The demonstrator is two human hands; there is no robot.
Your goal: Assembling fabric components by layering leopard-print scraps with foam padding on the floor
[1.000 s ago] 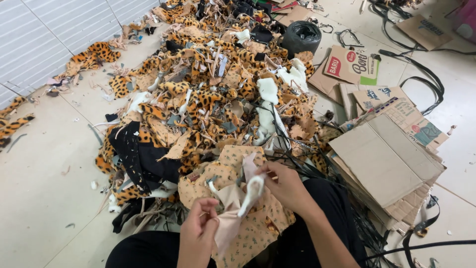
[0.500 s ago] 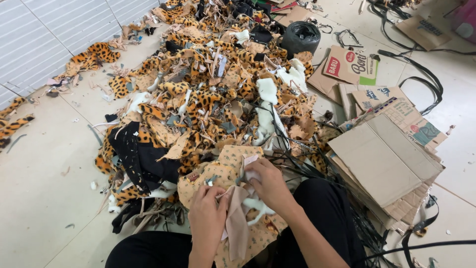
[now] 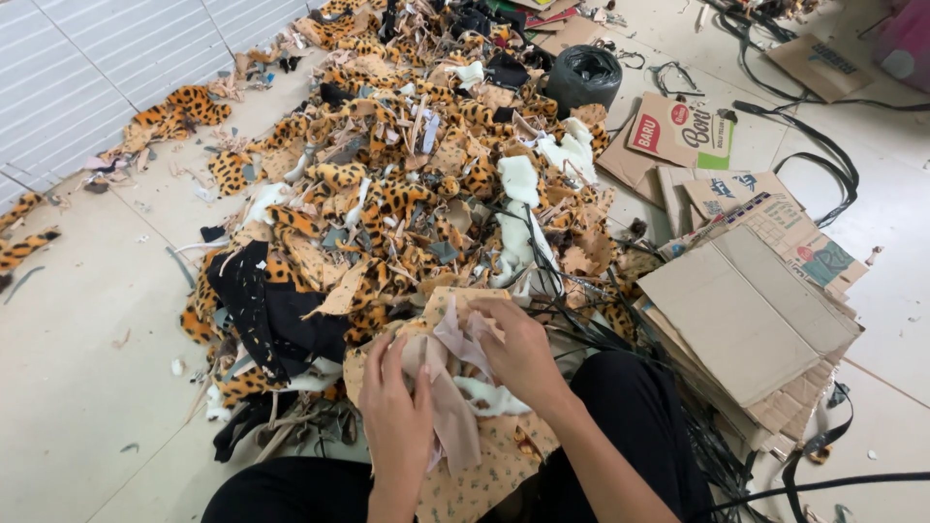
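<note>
Both hands pinch a pale pink strip (image 3: 455, 387) over the lap: the left hand (image 3: 395, 416) grips its lower part, the right hand (image 3: 518, 353) its upper end. Under it lies a tan floral cloth (image 3: 484, 465) with a white fleece scrap (image 3: 489, 397). Beyond spreads a leopard-print scrap pile (image 3: 387, 194), with flattened cardboard (image 3: 736, 310) to the right.

matt beige cloth scrap (image 3: 453, 387), fuzzy leopard-print offcuts (image 3: 387, 194)
</note>
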